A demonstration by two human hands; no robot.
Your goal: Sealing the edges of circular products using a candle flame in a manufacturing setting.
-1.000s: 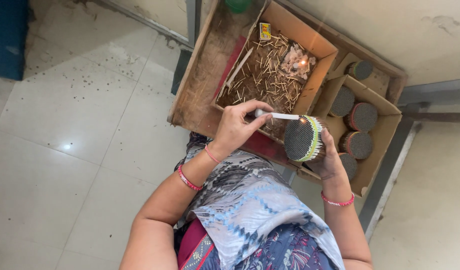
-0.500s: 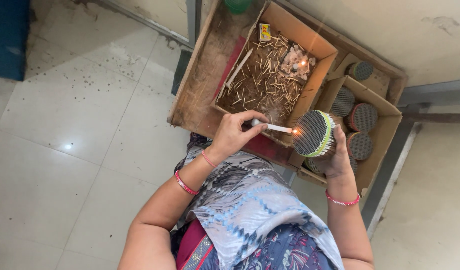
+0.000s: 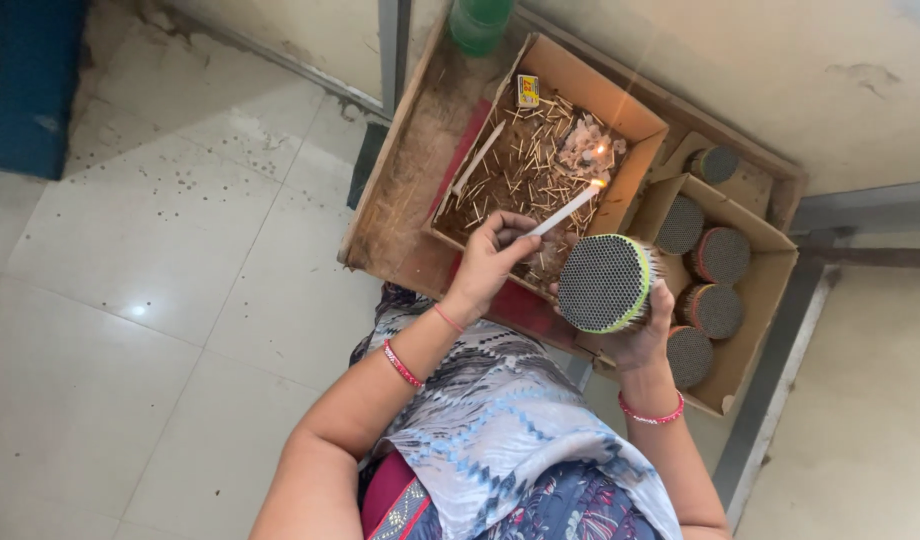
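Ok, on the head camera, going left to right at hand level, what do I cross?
Tiled floor → wooden tray's bare left side → left hand holding a lit white candle → round bundle of sticks held in the right hand → cardboard box of similar bundles.

1. The left hand (image 3: 492,262) pinches a thin white lit candle (image 3: 563,211) slanting across the air above the open cardboard box of spent matchsticks (image 3: 540,165), partly barring that way.
2. The right hand (image 3: 640,335) grips a round bundle of sticks with a green band (image 3: 605,283), blocking the gap between the two boxes.
3. A second cardboard box (image 3: 755,300) is crowded with more round bundles (image 3: 721,254).
4. The wooden tray's bare strip (image 3: 410,190) left of the matchstick box lies open.
5. The pale tiled floor (image 3: 150,260) offers wide free room.
6. A green bottle (image 3: 477,20) stands at the tray's far edge.
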